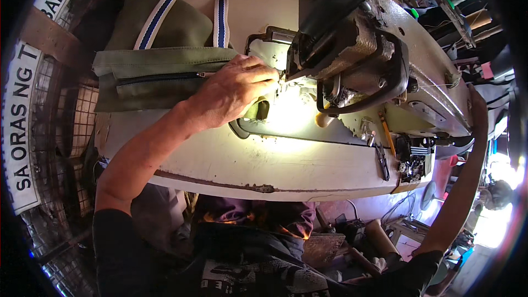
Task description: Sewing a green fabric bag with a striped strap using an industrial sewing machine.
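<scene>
An olive-green fabric bag [165,67] lies on the left of the sewing table, with a dark zipper [159,78] across its front. Its white webbing handle [219,14] with a blue stripe loops up toward the far edge. My left hand [236,89] is closed on the bag's right edge, fingers bent close beside the needle area of the sewing machine [352,44]. A bright lamp glow falls on the machine bed there. Far to the right, my right hand [477,109] reaches the end of the machine head; its fingers are mostly hidden.
A yellow stick-like tool [386,132] and small dark thread snips [381,162] lie right of the needle. Near them sits a bobbin winder [412,157]. The white table's worn front edge [258,188] runs before my body. A wire grid [82,126] stands at left.
</scene>
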